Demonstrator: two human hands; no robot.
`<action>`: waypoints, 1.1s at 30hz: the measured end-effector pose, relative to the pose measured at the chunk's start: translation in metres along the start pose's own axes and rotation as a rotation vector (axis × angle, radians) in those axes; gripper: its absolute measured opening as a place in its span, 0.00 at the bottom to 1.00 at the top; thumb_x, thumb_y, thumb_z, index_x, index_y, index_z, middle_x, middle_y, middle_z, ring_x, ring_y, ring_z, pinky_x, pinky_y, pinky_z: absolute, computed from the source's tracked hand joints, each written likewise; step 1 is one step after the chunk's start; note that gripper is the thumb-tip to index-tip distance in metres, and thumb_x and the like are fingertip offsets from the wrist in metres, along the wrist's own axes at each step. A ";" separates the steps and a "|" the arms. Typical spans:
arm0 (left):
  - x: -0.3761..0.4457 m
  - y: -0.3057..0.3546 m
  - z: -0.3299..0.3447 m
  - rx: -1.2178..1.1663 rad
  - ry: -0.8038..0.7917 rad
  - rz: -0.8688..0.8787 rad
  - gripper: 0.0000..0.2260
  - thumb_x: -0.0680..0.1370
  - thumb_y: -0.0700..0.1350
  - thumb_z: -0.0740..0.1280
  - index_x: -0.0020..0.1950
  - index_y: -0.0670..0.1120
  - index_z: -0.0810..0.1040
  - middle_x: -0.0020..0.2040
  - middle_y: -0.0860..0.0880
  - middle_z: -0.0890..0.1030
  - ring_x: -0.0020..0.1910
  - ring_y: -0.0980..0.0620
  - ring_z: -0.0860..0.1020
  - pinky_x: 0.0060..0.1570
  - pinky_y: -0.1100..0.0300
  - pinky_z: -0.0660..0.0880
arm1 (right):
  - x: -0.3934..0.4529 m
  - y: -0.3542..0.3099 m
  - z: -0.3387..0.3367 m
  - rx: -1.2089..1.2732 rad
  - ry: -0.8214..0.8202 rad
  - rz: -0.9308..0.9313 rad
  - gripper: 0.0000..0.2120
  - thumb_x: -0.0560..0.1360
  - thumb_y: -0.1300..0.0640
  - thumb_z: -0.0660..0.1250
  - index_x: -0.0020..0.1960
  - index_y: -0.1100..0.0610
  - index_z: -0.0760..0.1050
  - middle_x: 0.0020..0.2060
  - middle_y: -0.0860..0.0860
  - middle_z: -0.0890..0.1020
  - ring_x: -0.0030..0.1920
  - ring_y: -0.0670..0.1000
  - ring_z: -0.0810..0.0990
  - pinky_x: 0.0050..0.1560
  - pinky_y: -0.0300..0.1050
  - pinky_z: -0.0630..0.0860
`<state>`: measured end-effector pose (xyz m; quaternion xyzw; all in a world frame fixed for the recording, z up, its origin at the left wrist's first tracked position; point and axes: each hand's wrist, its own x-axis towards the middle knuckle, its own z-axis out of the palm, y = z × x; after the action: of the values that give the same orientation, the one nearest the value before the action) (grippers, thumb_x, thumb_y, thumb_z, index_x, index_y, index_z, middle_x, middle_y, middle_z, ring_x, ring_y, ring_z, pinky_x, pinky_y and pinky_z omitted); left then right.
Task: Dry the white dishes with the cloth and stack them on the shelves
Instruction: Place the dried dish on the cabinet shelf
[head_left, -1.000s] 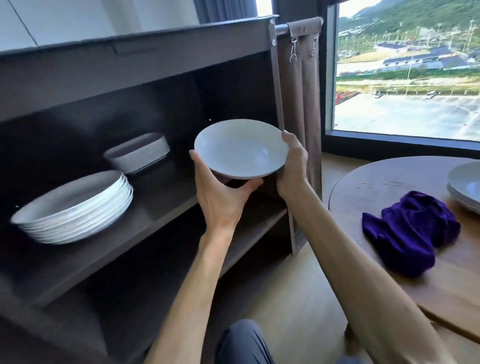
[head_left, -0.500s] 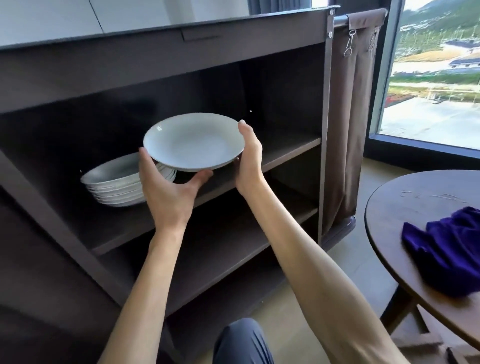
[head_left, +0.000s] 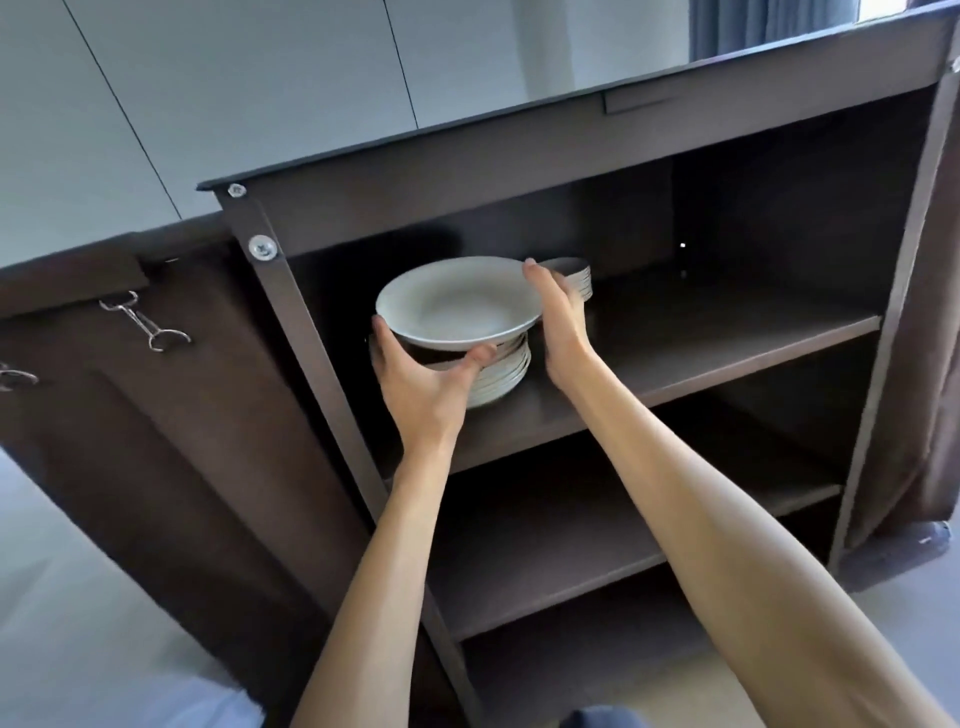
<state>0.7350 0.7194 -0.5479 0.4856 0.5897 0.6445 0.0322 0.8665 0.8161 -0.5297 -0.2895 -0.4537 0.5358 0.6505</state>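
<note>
head view: a white dish (head_left: 457, 304) is held by 2 hands just above a stack of white dishes (head_left: 496, 371) on the upper shelf (head_left: 701, 338) of a dark cabinet (head_left: 519, 156). the left hand (head_left: 421, 382) is curled under the dish's near rim, thumb on the edge; its grip is closed on the dish. the right hand (head_left: 558, 322) is pressed to the dish's right rim, fingers wrapped behind it. another small stack (head_left: 576, 278) is seen just beyond the right hand.
</note>
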 end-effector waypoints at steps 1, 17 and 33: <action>0.001 -0.003 0.001 0.019 -0.004 -0.017 0.58 0.63 0.59 0.83 0.84 0.45 0.54 0.82 0.45 0.61 0.81 0.48 0.58 0.79 0.49 0.57 | 0.003 0.005 0.002 -0.011 0.003 0.010 0.22 0.72 0.43 0.71 0.62 0.52 0.79 0.50 0.43 0.85 0.50 0.39 0.82 0.50 0.37 0.74; 0.023 -0.040 -0.005 0.099 -0.068 -0.192 0.56 0.68 0.64 0.79 0.84 0.47 0.49 0.80 0.44 0.64 0.79 0.44 0.62 0.77 0.49 0.61 | 0.033 0.043 0.021 -0.168 -0.031 0.093 0.25 0.71 0.44 0.73 0.66 0.48 0.76 0.53 0.43 0.82 0.54 0.42 0.79 0.51 0.37 0.74; 0.024 -0.045 -0.006 0.072 -0.069 -0.142 0.56 0.68 0.64 0.78 0.84 0.46 0.49 0.83 0.45 0.56 0.81 0.47 0.56 0.80 0.50 0.56 | 0.029 0.057 0.019 -0.237 -0.011 0.132 0.30 0.76 0.50 0.70 0.76 0.53 0.69 0.63 0.47 0.77 0.57 0.43 0.76 0.49 0.31 0.69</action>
<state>0.6948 0.7432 -0.5685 0.4652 0.6441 0.6018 0.0805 0.8255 0.8561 -0.5626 -0.3906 -0.4973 0.5219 0.5725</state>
